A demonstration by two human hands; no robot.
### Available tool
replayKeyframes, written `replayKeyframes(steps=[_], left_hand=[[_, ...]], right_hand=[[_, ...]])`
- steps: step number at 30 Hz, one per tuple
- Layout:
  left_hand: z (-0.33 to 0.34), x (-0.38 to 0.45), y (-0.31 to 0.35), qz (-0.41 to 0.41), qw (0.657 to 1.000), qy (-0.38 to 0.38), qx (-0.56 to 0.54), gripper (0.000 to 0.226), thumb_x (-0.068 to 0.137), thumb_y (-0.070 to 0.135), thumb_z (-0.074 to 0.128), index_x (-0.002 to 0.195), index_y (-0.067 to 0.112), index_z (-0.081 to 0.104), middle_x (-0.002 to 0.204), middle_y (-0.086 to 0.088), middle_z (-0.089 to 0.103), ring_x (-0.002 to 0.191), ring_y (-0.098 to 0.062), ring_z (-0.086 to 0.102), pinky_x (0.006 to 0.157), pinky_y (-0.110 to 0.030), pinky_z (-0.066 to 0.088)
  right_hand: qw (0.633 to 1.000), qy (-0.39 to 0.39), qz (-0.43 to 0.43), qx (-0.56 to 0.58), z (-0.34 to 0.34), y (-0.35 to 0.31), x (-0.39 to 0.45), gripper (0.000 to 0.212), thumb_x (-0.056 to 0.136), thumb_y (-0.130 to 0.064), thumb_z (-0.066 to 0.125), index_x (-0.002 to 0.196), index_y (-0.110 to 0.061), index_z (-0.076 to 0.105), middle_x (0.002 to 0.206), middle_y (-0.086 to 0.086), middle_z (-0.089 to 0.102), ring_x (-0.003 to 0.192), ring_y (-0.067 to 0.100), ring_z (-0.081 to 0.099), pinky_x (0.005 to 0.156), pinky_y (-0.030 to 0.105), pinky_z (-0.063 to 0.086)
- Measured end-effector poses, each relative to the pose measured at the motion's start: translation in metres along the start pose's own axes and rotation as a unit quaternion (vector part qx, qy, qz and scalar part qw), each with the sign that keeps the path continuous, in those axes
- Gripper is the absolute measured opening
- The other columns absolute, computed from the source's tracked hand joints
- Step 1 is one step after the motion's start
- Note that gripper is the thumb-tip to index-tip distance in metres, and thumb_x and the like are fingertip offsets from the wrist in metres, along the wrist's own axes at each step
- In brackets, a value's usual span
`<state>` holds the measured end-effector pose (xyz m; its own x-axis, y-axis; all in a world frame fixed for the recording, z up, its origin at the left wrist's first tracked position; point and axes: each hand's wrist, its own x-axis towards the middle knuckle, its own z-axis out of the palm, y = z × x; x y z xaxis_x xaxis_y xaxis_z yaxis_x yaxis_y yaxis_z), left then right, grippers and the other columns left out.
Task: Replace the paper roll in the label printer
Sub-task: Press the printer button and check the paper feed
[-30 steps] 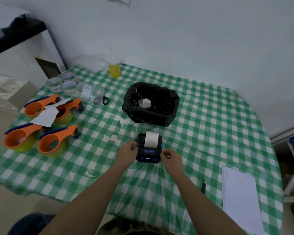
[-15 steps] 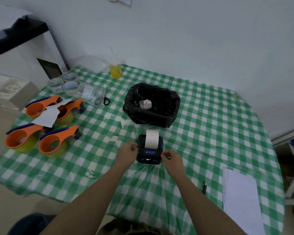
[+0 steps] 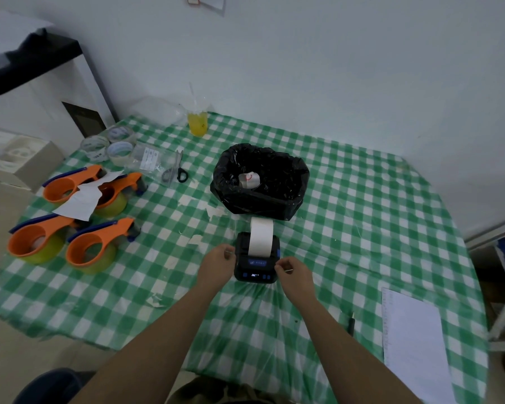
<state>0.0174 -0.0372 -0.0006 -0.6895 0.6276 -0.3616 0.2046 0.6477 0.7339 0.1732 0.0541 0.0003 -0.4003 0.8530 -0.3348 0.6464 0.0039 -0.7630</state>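
Both hands flank the small black label printer (image 3: 256,258) near the table's front middle. Left hand (image 3: 216,265) presses curled fingers against its left side; right hand (image 3: 295,272) touches the right side, fingertips pinched together, grasp on printer itself unclear. White paper strip (image 3: 261,238) rises out of the printer's top slot, curling back toward the black plastic-lined bin (image 3: 260,182) just behind. Bin holds a small white paper roll remnant (image 3: 249,179) with a red mark. Printer front shows a lit blue display and blue buttons, text too small to read.

Green-and-white checked plastic tablecloth (image 3: 362,228) covers the table. Far left: four orange tape dispensers (image 3: 91,246) with yellowish rolls, a white paper slip (image 3: 80,199) across two. Behind them clear tape rolls (image 3: 111,144), scissors (image 3: 175,170), clear packet with unreadable labels. Yellow drink cup (image 3: 197,123) at back edge. White paper sheet (image 3: 414,345) at front right, black pen (image 3: 351,323) beside it.
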Motion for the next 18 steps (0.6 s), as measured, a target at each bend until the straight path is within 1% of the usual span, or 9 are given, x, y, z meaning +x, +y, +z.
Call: replayKeyframes(steps=[3,5,7,12,18], left_hand=[[0.0003,-0.0006,0.0006,-0.001,1.0,-0.003,-0.003,0.024,0.09,0.018,0.051,0.111,0.011,0.06,0.111,-0.012,0.065,0.097,-0.025,0.06,0.077,-0.031,0.045],[0.0008,-0.0012,0.0005,-0.001,1.0,-0.005,-0.006,0.024,0.09,0.018,0.051,0.111,0.012,0.06,0.112,-0.012,0.066,0.099,-0.026,0.061,0.078,-0.031,0.045],[0.0012,-0.002,0.0005,0.001,1.0,-0.005,-0.005,0.024,0.09,0.018,0.051,0.112,0.011,0.06,0.113,-0.013,0.065,0.1,-0.026,0.061,0.078,-0.03,0.045],[0.0011,-0.0033,0.0007,0.001,1.0,-0.007,-0.002,0.025,0.09,0.017,0.05,0.113,0.011,0.059,0.114,-0.013,0.065,0.1,-0.026,0.06,0.079,-0.031,0.046],[0.0009,-0.0051,0.0014,0.001,1.0,-0.006,-0.001,0.025,0.091,0.017,0.05,0.113,0.011,0.059,0.114,-0.014,0.065,0.1,-0.026,0.061,0.081,-0.033,0.047]], right_hand=[[1.0,0.0,-0.001,-0.003,0.0,0.0001,-0.0005,0.007,0.089,-0.012,0.058,0.084,-0.018,0.061,0.086,-0.001,0.063,0.077,0.014,0.057,0.062,0.018,0.041],[1.0,0.0,-0.001,-0.002,0.0,0.0011,-0.0009,0.007,0.088,-0.012,0.058,0.085,-0.017,0.061,0.087,-0.001,0.063,0.077,0.014,0.058,0.067,0.022,0.043],[1.0,0.0,-0.001,-0.001,0.0002,0.0023,-0.0016,0.006,0.088,-0.012,0.058,0.086,-0.016,0.062,0.087,0.0,0.064,0.078,0.015,0.059,0.069,0.024,0.044],[1.0,0.005,-0.004,-0.002,0.0002,0.0037,-0.0032,0.006,0.088,-0.012,0.058,0.087,-0.014,0.064,0.086,0.0,0.065,0.075,0.013,0.058,0.063,0.019,0.043],[1.0,0.005,-0.003,-0.007,-0.0015,0.0018,-0.0042,0.007,0.089,-0.012,0.057,0.09,-0.011,0.064,0.086,-0.001,0.063,0.074,0.011,0.056,0.06,0.014,0.04]])
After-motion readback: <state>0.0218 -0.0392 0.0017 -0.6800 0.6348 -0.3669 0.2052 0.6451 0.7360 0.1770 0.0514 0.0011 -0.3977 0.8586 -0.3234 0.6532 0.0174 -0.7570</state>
